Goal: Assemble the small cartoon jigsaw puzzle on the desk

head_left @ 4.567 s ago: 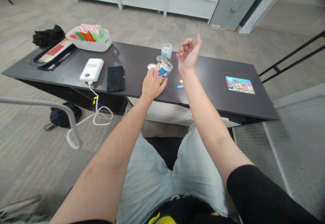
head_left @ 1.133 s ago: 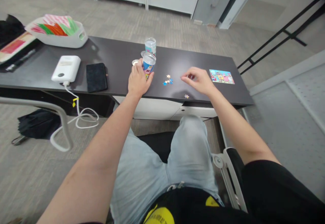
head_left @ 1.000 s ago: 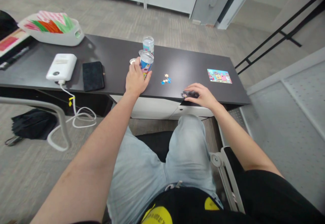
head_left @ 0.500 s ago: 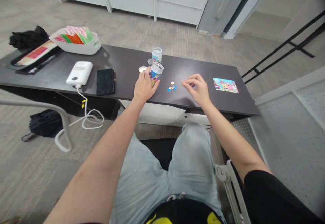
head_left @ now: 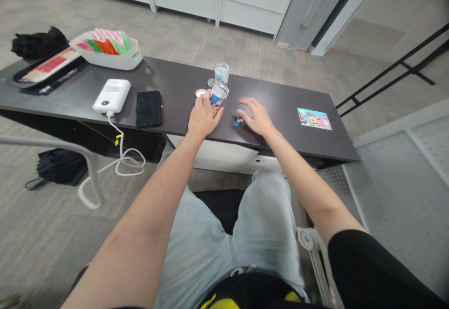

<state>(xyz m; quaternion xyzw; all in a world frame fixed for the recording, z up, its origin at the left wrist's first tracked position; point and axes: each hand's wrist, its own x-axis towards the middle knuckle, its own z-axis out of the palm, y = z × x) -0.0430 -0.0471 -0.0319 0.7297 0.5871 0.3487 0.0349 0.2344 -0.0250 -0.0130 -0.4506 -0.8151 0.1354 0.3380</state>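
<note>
My left hand is wrapped round a clear plastic jar with a blue printed label, standing on the dark table. Just right of it lie several small jigsaw puzzle pieces, blue and tan. My right hand hovers over them with thumb and fingers apart, hiding part of the pile; nothing shows between its fingers. Behind the held jar stands a second clear jar. A white lid lies by my left fingers, and a clear lid beside the second jar.
A colourful cartoon picture card lies at the table's right. To the left are a black phone, a white power bank with a cable hanging down, a white basket of coloured items, and a black tray.
My right hand has moved left over the puzzle pieces, and its fingers have gone from pinched together to spread. The left hand stays on the jar. The view has shifted slightly.
</note>
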